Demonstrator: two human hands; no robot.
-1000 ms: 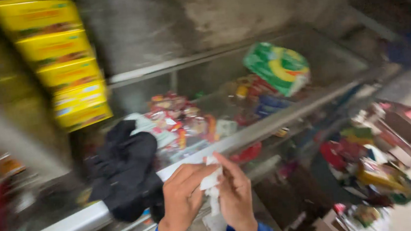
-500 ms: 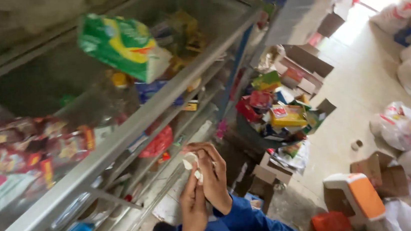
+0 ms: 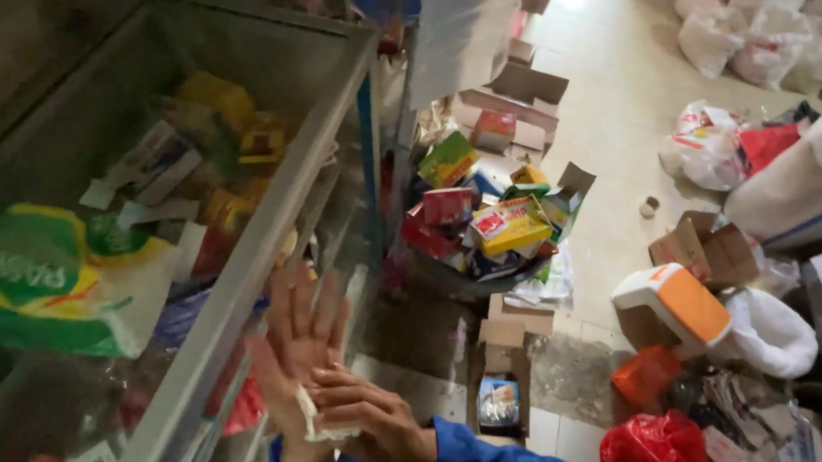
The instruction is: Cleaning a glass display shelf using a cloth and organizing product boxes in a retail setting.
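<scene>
right hand (image 3: 375, 430) rubs a tissue (image 3: 317, 421) on the left palm (image 3: 303, 344).
left fingers spread apart, upright; right fingers clamped on the tissue, pressing it; glass case (image 3: 235, 278) at 9 o'clock.

White crumpled tissue (image 3: 321, 422) — pressed between palms.

The glass display case (image 3: 121, 138) has a matt metal frame. The white wad (image 3: 321, 422) looks like soft crumpled paper, perhaps tissue. Glossy plastic bags (image 3: 808, 183) lie beside matt cardboard boxes (image 3: 704, 248).
</scene>
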